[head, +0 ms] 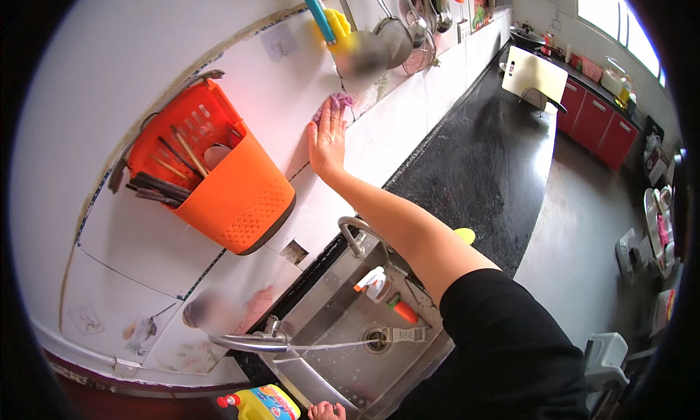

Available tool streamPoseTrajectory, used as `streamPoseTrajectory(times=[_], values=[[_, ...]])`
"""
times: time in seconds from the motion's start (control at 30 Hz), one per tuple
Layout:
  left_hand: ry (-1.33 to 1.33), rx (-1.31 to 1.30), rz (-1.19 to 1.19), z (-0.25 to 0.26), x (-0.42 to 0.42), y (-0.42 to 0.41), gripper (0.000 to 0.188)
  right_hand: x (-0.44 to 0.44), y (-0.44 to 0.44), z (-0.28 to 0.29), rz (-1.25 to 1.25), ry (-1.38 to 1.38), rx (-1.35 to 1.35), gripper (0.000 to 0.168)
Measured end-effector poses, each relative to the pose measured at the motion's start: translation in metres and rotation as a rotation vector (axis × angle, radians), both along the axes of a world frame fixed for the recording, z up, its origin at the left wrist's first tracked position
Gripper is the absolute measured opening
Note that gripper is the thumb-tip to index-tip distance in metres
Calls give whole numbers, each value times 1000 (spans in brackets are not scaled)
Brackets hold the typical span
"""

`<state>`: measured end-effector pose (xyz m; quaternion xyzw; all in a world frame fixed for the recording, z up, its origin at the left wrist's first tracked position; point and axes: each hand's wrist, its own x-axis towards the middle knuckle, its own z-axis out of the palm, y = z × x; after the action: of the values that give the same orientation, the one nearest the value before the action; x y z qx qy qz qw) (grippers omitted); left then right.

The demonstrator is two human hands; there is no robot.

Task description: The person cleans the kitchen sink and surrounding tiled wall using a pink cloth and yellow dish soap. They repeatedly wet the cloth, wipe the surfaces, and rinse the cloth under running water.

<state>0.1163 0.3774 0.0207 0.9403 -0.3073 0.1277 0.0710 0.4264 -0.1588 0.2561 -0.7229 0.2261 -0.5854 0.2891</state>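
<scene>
My right hand (pixel 328 144) presses a wet purple cloth (pixel 340 101) flat against the white tiled wall (pixel 377 127), fingers stretched out over it. To its left, an orange plastic utensil holder (pixel 235 201) hangs on the wall with chopsticks and other utensils in it. Cut off by the bottom of the view, my left hand (pixel 326 410) has curled fingers at the rim of the stainless steel sink (pixel 314 332); whether it grips the rim is unclear. Water runs from the near faucet (pixel 249 342) into the sink, towards the drain (pixel 377 340).
Inside the sink lie a spray bottle (pixel 374 282), a carrot-shaped item (pixel 403 309) and a grey slotted piece (pixel 407 334). A second faucet (pixel 355 237) stands behind. Strainers (pixel 392 37) and ladles hang above. A yellow detergent bottle (pixel 268 402) sits at bottom left; a cutting board (pixel 533 73) stands on the black counter (pixel 465 146).
</scene>
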Motion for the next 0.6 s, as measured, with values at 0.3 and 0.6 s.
streamPoseTrajectory(times=[0.3,0.6], values=[[92,-56,2,0,1,-4,17,1,-57,-18,-83,-57,20,65],[65,-61,-27,4,6,-16,17,-10,-164,-100,-95,312,772,68]])
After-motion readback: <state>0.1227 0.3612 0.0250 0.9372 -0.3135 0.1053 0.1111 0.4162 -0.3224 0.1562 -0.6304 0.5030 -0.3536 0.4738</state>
